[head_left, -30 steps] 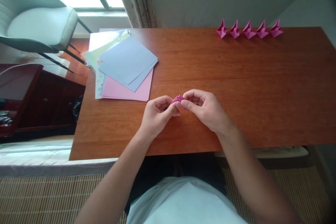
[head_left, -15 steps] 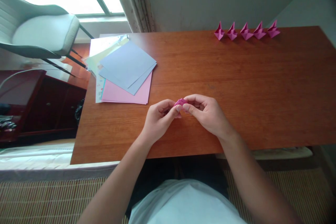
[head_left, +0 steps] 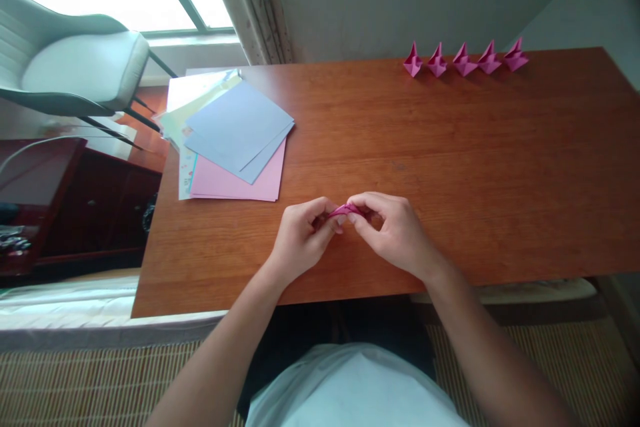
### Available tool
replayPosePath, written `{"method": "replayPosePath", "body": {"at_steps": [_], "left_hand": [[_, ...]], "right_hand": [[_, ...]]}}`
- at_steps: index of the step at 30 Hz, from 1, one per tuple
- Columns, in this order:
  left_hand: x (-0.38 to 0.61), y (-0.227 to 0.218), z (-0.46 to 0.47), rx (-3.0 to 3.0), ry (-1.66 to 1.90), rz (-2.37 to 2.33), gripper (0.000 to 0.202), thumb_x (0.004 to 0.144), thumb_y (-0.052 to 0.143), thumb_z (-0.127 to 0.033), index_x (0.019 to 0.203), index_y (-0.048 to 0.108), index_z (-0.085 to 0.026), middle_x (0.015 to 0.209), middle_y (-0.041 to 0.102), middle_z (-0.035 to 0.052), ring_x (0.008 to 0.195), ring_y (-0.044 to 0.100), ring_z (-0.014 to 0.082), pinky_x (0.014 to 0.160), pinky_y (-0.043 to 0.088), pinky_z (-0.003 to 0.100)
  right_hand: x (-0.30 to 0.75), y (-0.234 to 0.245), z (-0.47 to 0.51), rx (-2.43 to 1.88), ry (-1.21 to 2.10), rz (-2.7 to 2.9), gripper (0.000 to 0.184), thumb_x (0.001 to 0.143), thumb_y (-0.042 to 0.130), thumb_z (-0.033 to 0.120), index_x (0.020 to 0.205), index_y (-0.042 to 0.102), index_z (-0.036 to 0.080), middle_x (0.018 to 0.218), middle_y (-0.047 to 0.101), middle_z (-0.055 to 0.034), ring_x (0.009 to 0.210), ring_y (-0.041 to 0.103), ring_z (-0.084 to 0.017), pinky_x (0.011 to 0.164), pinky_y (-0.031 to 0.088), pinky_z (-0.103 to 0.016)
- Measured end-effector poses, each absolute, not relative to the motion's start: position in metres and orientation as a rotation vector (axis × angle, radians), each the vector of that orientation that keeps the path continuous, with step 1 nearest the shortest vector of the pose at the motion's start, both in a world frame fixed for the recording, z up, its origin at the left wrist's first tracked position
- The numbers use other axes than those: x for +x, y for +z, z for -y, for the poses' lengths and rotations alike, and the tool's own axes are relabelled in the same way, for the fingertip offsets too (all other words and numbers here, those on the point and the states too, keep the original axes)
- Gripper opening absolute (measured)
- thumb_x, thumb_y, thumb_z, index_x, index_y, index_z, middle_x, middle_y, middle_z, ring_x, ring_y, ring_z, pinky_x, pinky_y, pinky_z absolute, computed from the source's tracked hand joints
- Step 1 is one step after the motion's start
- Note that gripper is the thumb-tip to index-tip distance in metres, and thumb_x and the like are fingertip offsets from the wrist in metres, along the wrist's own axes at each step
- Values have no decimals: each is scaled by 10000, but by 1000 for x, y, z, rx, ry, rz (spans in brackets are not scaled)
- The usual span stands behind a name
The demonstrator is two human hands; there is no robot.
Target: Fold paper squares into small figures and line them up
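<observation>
Between my two hands is a small piece of folded pink paper [head_left: 345,210], held just above the table near its front edge. My left hand [head_left: 304,233] pinches its left end between thumb and fingers. At the other end, my right hand [head_left: 393,230] grips it with thumb and forefinger. Fingers cover much of the paper, so its full shape is hidden. Several pink origami figures [head_left: 464,61] with pointed tips stand in a row along the table's back edge, to the right.
On the left of the brown wooden table [head_left: 450,167] lies a stack of paper, with blue sheets [head_left: 240,127] over pink sheets [head_left: 235,183]. A pale chair [head_left: 83,67] stands by the window at far left. Behind the table rises a wall [head_left: 390,0].
Both hands have moved slightly down, toward the body, with the folded paper still between them. The paper now shows as a flatter, narrower strip. The camera view has shifted a little.
</observation>
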State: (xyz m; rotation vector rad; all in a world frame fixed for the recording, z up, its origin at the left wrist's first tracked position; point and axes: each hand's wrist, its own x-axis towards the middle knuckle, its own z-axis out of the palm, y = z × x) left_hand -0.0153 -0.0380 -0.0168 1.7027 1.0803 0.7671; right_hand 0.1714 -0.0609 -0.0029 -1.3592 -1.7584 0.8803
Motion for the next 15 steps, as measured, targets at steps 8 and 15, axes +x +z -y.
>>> {"method": "replayPosePath", "body": {"at_steps": [8, 15], "left_hand": [[-16, -21, 34, 1601, 763, -1046, 164, 943, 660, -290, 997, 765, -177, 846, 779, 39, 722, 700, 151, 663, 526, 235], [-16, -16, 37, 1708, 796, -1088, 195, 941, 668, -280, 805, 746, -164, 704, 757, 24, 600, 661, 125, 574, 470, 215]], "right_hand": [[182, -8, 58, -1328, 808, 1736, 104, 944, 662, 194, 977, 756, 224, 979, 794, -14, 863, 729, -162, 734, 541, -265], [190, -3, 59, -1321, 888, 1719, 85, 909, 724, 227, 955, 796, 232, 933, 808, -2, 801, 738, -154, 676, 541, -250]]}}
